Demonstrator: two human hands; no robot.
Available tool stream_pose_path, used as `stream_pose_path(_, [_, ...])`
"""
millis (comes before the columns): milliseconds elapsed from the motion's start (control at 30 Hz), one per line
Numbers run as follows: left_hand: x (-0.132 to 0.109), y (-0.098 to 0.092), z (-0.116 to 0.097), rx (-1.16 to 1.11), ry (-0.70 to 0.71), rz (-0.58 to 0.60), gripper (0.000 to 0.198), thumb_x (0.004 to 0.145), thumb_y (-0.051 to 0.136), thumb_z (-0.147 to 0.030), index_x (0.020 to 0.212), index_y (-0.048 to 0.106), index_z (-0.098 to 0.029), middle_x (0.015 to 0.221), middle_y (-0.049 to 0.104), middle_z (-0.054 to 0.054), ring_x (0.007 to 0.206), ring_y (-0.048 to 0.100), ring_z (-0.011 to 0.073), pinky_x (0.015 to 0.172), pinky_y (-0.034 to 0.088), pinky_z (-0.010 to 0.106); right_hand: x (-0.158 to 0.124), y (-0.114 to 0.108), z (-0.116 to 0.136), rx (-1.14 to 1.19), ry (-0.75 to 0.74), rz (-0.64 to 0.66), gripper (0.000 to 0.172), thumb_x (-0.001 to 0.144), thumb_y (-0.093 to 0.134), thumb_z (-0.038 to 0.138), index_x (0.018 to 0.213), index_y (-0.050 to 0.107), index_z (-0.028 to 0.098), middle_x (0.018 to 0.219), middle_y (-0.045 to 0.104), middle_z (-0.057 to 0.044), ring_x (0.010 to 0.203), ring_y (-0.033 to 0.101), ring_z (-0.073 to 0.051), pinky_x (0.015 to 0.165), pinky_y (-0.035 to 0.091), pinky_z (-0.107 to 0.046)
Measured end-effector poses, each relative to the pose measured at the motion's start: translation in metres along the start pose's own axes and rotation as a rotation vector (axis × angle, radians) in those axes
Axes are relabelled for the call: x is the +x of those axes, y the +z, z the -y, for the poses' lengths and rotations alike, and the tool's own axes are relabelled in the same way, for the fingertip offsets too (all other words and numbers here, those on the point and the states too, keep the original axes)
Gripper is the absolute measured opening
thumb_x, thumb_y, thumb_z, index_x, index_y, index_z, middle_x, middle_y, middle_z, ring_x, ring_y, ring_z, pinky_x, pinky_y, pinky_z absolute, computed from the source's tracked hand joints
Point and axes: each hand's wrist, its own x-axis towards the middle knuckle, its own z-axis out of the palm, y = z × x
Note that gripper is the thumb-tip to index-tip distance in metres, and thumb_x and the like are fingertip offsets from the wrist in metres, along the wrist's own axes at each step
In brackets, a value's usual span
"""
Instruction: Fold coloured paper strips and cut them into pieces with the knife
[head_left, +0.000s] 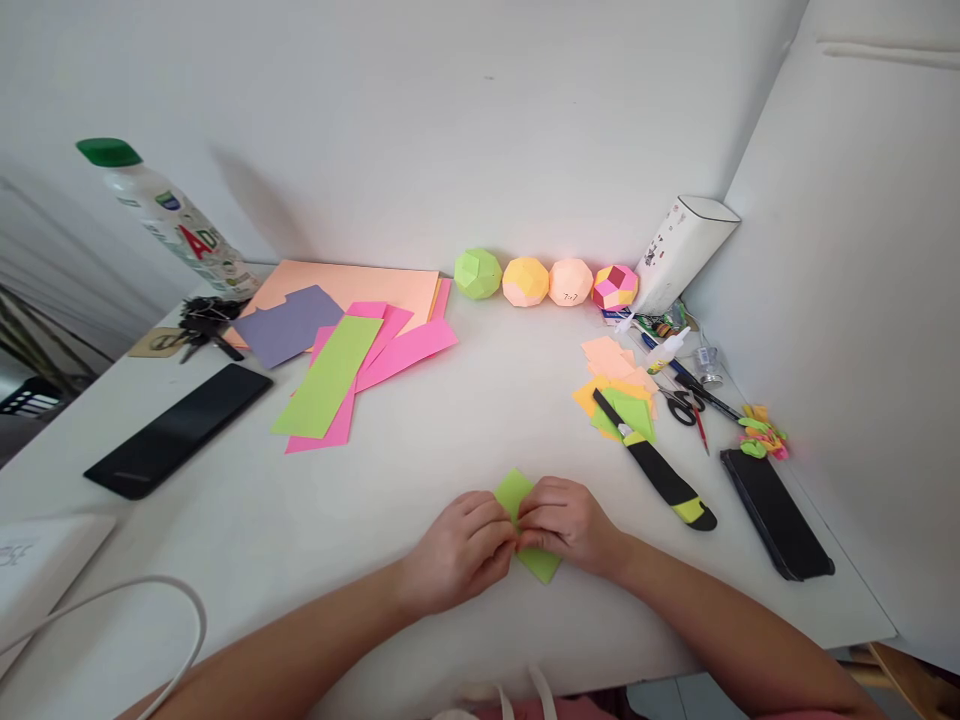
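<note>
A small piece of light green paper (pixel 541 566) lies near the front of the white table, partly covered by both hands. My left hand (pixel 469 548) pinches it from the left, fingers pressed together. From the right, my right hand (pixel 564 518) grips the same paper, its fingertips meeting those of my left hand at the middle. What the fingertips do to the paper is hidden between them. Beyond my right hand lies a knife (pixel 660 475) with a black and lime handle, its blade resting on green and orange paper pieces (pixel 634 412).
At the back stand several faceted paper balls (pixel 478 274). Paper strips in green (pixel 330 378) and pink (pixel 412 352) lie left of centre. Scissors (pixel 681 406), a glue bottle (pixel 667 350) and a black phone (pixel 776 515) are on the right. A dark tablet-like slab (pixel 180 430) lies left.
</note>
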Motion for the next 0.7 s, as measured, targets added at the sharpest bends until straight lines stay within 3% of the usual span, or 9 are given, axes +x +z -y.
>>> stream_pose_path(233, [0.0023,-0.0031,-0.0017,-0.001,-0.015,-0.027,0.016,0.083,0.047,-0.004,0.081,0.051,-0.018,0.068,0.058,0.002,0.063,0.049,0.0142,0.061,0.045,0.028,-0.0033,-0.0022,-0.0005,0.005,0.025,0.019,0.039,0.093,0.046,0.046,0.075,0.065,0.016,0.071,0.066,-0.007,0.065,0.055,-0.015,0.061,0.048,-0.028])
stream_pose_path(433, [0.0012,-0.0067,-0.0047,-0.096,-0.01,-0.047,0.014,0.085,0.049,-0.006,0.092,0.054,-0.018,0.077,0.061,0.005,0.069,0.053,0.0153,0.066,0.048,0.031,-0.0063,-0.0021,-0.0035,-0.025,0.019,0.03,0.043,0.095,0.041,0.046,0.074,0.062,0.015,0.067,0.063,-0.007,0.065,0.055,-0.014,0.06,0.048,-0.027])
stream_pose_path(567, [-0.0001,-0.0054,-0.0059,-0.128,0.009,-0.087,0.02,0.083,0.053,-0.005,0.099,0.053,-0.016,0.082,0.062,0.007,0.073,0.054,0.0163,0.067,0.049,0.032,-0.0054,-0.0013,-0.0026,0.012,-0.004,-0.025,0.04,0.094,0.045,0.044,0.073,0.062,0.014,0.068,0.064,-0.007,0.064,0.055,-0.014,0.059,0.048,-0.026])
stream_pose_path(700, [-0.0027,-0.002,-0.0055,-0.128,0.006,-0.094,0.027,0.082,0.054,-0.002,0.104,0.052,-0.017,0.086,0.062,0.007,0.076,0.054,0.0166,0.069,0.049,0.032,-0.0051,-0.0017,-0.002,-0.018,0.004,0.002,0.039,0.094,0.045,0.043,0.074,0.063,0.014,0.07,0.065,-0.008,0.066,0.056,-0.014,0.06,0.049,-0.027])
